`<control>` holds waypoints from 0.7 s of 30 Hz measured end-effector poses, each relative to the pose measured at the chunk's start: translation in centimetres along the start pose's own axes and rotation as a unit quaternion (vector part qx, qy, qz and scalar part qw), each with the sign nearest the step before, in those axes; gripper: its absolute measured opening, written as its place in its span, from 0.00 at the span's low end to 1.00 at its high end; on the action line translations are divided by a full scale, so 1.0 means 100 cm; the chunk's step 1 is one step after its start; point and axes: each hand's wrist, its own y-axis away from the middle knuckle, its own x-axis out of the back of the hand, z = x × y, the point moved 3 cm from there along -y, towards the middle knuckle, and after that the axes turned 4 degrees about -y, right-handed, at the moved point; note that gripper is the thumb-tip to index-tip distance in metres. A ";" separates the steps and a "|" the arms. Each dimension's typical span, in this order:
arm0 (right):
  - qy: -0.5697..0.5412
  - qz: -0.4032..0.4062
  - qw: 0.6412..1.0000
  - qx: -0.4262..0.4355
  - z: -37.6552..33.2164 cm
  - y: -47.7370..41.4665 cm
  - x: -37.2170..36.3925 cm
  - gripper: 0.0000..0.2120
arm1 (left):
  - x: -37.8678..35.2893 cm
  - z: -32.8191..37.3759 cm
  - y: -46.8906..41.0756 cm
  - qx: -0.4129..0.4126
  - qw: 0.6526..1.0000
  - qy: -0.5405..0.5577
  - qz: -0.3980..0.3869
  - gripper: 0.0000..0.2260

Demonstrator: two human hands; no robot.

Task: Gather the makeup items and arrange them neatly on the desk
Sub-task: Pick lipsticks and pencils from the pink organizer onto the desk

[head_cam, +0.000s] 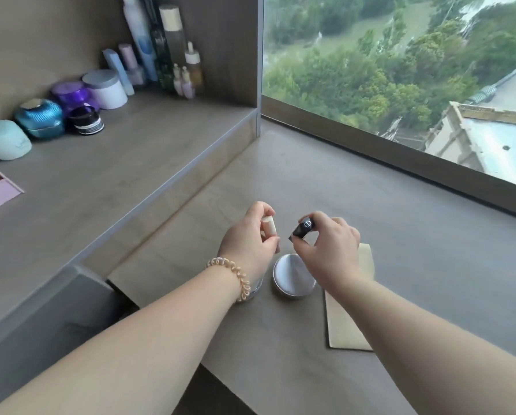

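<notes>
Left hand (250, 235) pinches a beige tube (269, 225); right hand (328, 247) pinches a black tube (303, 228)

Held cream tube (270, 227) and black tube (303, 229); silver compact (294, 275) lies flat nearby.

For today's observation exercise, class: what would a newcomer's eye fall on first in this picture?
At centre, the left hand pinches a cream stick and the right hand a black tube, above a round silver compact on the desk. Then the big window of green trees at right, and the colourful jars on the raised shelf at left.
</notes>
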 end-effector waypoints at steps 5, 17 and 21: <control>0.045 -0.041 0.998 -0.005 0.019 -0.008 0.002 0.04 | -0.031 0.008 -0.015 -0.011 0.998 -0.062 -0.005 0.16; 0.061 -0.091 0.994 -0.007 0.020 -0.007 0.011 0.07 | -0.045 0.010 -0.026 -0.044 0.989 -0.128 -0.059 0.15; 0.061 -0.082 0.995 0.008 0.021 -0.007 0.008 0.09 | -0.047 0.007 -0.026 -0.034 0.991 -0.108 -0.070 0.15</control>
